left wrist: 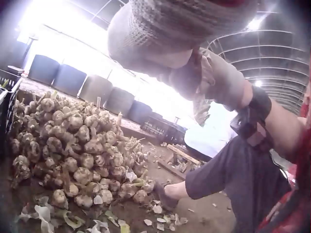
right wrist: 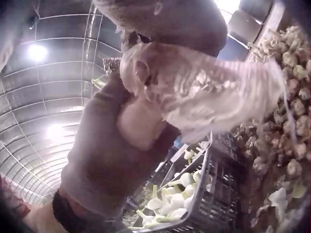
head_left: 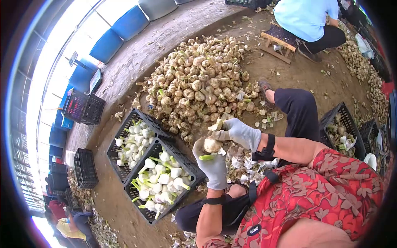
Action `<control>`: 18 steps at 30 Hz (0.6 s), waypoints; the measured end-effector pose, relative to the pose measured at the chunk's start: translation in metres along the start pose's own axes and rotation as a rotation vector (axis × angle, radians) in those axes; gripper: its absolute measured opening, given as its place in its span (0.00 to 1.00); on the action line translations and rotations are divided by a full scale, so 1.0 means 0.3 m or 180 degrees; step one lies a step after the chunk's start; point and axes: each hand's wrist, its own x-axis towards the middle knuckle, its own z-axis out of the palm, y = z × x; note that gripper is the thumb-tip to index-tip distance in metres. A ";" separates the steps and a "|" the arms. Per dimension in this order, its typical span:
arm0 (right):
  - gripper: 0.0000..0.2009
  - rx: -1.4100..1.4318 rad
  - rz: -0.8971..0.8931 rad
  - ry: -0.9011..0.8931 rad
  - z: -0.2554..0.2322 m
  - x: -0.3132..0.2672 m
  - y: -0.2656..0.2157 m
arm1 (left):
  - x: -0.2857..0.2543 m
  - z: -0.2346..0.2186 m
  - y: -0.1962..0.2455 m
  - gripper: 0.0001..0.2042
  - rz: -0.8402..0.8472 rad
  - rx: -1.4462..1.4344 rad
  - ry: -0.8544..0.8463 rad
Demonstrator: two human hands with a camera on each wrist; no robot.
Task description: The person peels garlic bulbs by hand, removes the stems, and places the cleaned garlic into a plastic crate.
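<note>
Both hands wear grey knit gloves. My left hand (head_left: 214, 164) grips a garlic bulb (head_left: 212, 145) whose green stem stub points left. Just above it, my right hand (head_left: 239, 132) pinches loose papery skin (head_left: 216, 125) at the top of that bulb. In the right wrist view the skin (right wrist: 199, 94) fills the middle, with the left hand (right wrist: 109, 160) below it. In the left wrist view the left hand (left wrist: 165, 29) sits at the top and the right hand (left wrist: 216, 82) behind it. A big pile of unpeeled garlic (head_left: 198, 82) lies on the dirt floor in front.
Two black crates (head_left: 154, 178) (head_left: 128, 144) of white peeled garlic stand at my left. Another crate (head_left: 341, 128) with garlic sits at my right. Peelings (head_left: 244, 163) litter the ground by my legs. A person in a light blue shirt (head_left: 306, 16) sits on a wooden stool (head_left: 278, 45) beyond the pile.
</note>
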 end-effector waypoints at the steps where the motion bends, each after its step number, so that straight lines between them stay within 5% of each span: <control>1: 0.13 -0.0093 -0.0078 -0.0120 -0.005 0.004 0.000 | 0.004 -0.010 0.002 0.30 -0.0051 -0.0105 0.0032; 7: 0.09 -0.0773 -0.0279 0.0003 0.021 0.016 -0.015 | 0.016 -0.026 0.035 0.27 0.0372 0.0050 -0.0110; 10: 0.08 -0.1719 -0.0845 0.0315 0.019 0.013 -0.005 | 0.024 -0.068 0.023 0.28 -0.1068 -0.1160 -0.0423; 11: 0.09 -0.1825 -0.1345 0.0241 -0.001 0.025 0.030 | 0.023 -0.066 0.025 0.23 -0.1641 -0.2175 -0.0445; 12: 0.09 -0.1952 -0.1421 0.0219 0.006 0.017 0.029 | 0.038 -0.040 0.072 0.29 -0.2429 -0.3027 0.0058; 14: 0.09 -0.2204 -0.1563 0.0160 0.024 -0.007 0.025 | 0.041 -0.106 -0.034 0.35 -0.2783 -0.2802 -0.0923; 18: 0.08 -0.0026 0.0481 0.0794 0.031 -0.028 0.000 | 0.046 -0.062 0.050 0.35 -0.2569 -0.2785 -0.0269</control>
